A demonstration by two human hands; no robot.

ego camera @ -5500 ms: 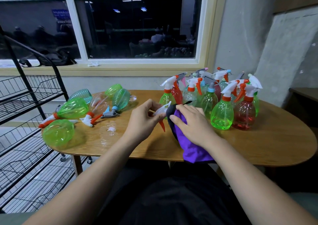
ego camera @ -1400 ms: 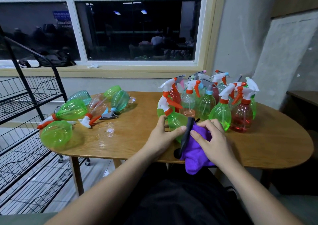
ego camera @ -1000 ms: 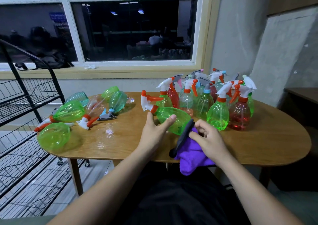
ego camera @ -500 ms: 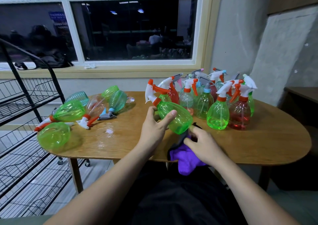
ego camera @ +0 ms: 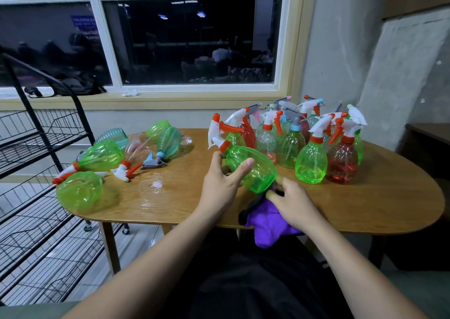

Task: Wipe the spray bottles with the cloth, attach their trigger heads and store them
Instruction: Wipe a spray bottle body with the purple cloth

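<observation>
Lighting moderate, indoor, from overhead. The window (ego camera: pixel 190 40) is dark and reflects ceiling lamps. Glare patch on the desk (ego camera: pixel 155 187) left of centre. Soft shadows beneath the bottles (ego camera: pixel 310 162). Lap underexposed. Edges bowed; slight overall softness.

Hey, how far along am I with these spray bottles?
Done, it seems: the upright bottles at the right carry heads. In hand: the left hand grips a green bottle, head on, while the right hand holds the cloth at its base. Left: the lying bottles at the left, and storing; none shows on the rack.
</observation>
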